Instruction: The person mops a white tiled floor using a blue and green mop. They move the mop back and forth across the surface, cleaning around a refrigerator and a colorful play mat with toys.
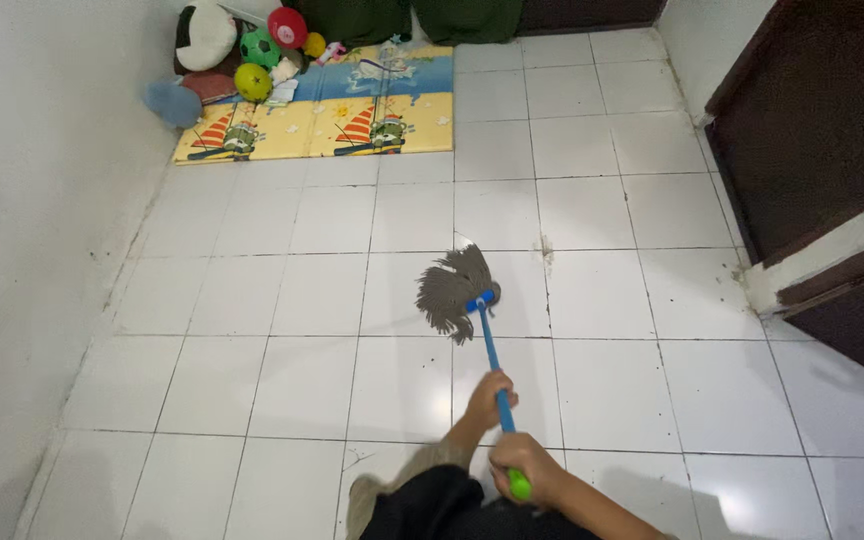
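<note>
Two hands' grip closed on blue mop (490, 345) handle, left hand (490, 398), right hand (524, 466), grey stringy head splayed on white tile floor (252, 380)

A single head-worn camera looks steeply down from standing height at a white tiled floor (592, 380), facing ahead toward 12 o'clock, where a play mat (322, 110) lies far off against the wall.

White tiled floor (592, 400). Colourful foam play mat with sailboat pictures (352, 115) at far wall. Red, green and yellow balls (270, 50) piled at mat's left corner. Dark wooden door (812, 130) right.
</note>
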